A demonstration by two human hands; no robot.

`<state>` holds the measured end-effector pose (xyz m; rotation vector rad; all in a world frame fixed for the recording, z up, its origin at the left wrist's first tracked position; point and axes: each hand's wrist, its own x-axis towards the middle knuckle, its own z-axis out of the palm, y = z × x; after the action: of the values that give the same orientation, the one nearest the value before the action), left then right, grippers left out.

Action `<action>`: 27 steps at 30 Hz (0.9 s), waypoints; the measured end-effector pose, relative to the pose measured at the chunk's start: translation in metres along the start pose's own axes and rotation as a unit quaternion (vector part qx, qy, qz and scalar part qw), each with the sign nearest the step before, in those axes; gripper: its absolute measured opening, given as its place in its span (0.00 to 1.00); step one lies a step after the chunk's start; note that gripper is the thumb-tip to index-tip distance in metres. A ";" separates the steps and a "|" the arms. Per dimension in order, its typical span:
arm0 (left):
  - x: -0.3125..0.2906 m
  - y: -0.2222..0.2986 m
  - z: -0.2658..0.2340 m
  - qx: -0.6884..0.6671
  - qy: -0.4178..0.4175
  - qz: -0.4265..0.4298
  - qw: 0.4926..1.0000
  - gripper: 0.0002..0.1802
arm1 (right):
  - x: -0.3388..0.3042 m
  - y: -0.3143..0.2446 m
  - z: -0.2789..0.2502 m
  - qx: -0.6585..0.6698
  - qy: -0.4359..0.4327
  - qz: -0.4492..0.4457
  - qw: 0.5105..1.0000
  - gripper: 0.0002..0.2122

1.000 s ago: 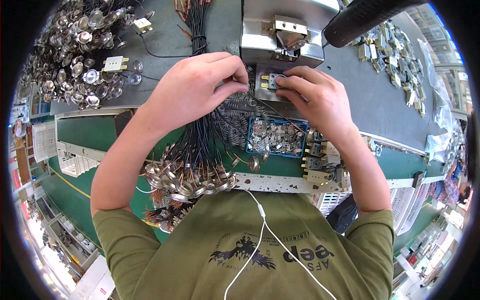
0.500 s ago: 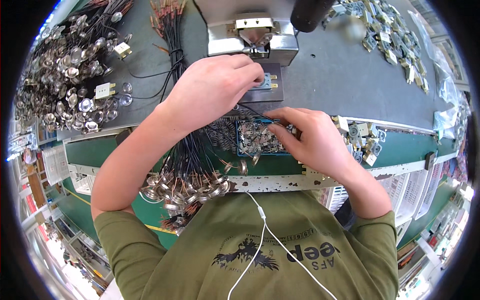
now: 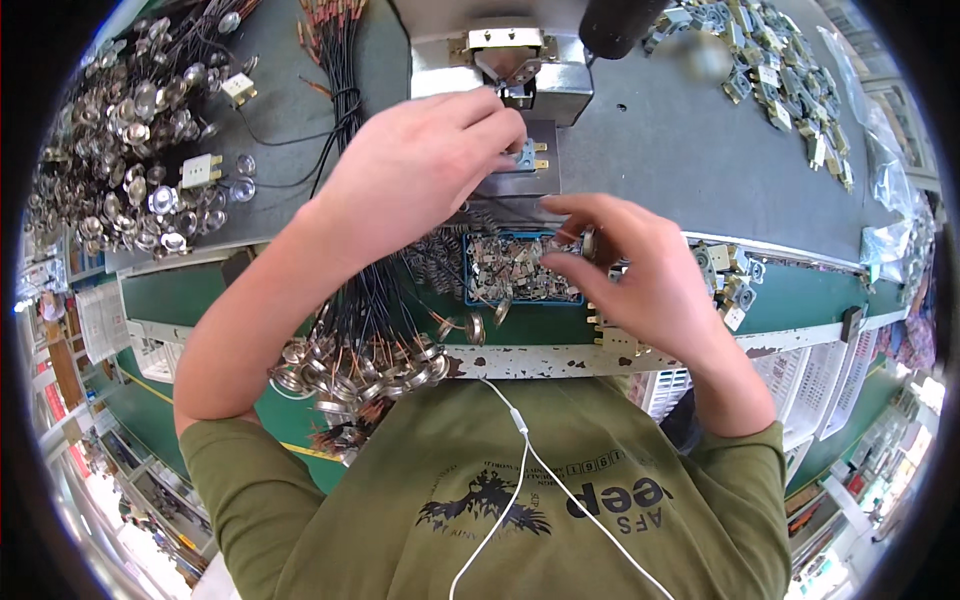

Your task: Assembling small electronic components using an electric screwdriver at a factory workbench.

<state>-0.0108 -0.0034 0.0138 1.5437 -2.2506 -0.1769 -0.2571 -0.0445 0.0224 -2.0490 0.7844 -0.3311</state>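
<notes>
My left hand [image 3: 430,150] is closed, its fingertips on a small grey block [image 3: 524,157] with brass blade terminals. That block lies on a flat metal plate [image 3: 545,180] in front of a metal press head [image 3: 508,62]; my fingers hide its left part. Nearer me, my right hand [image 3: 640,265] is curled, thumb and forefinger apart, with a round metal cap [image 3: 588,242] within its fingers. A dark wire runs between the two hands, partly blurred. Below the right hand's fingertips sits a blue tray [image 3: 467,270] of small metal pieces.
Bundled black wires [image 3: 345,110] with metal caps [image 3: 370,370] hang over the table's front edge at left. More capped wires [image 3: 140,130] are heaped at far left. Grey blocks [image 3: 770,70] are piled at back right, others [image 3: 735,280] beside my right hand. A dark cylinder [image 3: 615,25] overhangs the table.
My right thumb and forefinger have spread and let go of the black wire. That hand has shifted slightly. My left hand stays at the block; the whole view has moved a little.
</notes>
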 end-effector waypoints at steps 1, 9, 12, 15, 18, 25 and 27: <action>0.000 -0.003 -0.006 -0.022 0.001 0.046 0.999 0.11 | -0.006 0.004 -0.003 0.047 0.002 0.013 0.999 0.22; -0.017 0.001 -0.002 -0.083 -0.035 0.114 0.989 0.13 | 0.001 0.003 -0.014 0.054 -0.015 0.020 0.998 0.21; -0.018 -0.004 -0.003 -0.072 -0.003 0.133 0.988 0.12 | 0.009 0.004 -0.016 0.074 -0.066 0.031 0.995 0.16; -0.020 -0.009 -0.008 -0.096 -0.028 0.128 0.987 0.11 | 0.015 0.011 -0.018 0.115 -0.099 0.065 0.986 0.16; -0.023 -0.014 -0.016 -0.131 -0.053 0.102 0.985 0.09 | 0.017 0.015 -0.016 0.180 -0.106 0.073 0.975 0.17; -0.023 -0.024 -0.033 -0.221 -0.141 0.034 0.965 0.11 | 0.025 0.023 -0.011 0.294 -0.153 0.053 0.942 0.20; -0.025 -0.026 -0.033 -0.225 -0.138 0.041 0.964 0.11 | 0.026 0.025 -0.009 0.338 -0.162 0.068 0.925 0.20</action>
<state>0.0331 0.0140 0.0291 1.2369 -2.2593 -0.8627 -0.2518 -0.0770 0.0047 -1.3413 0.5059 -0.1457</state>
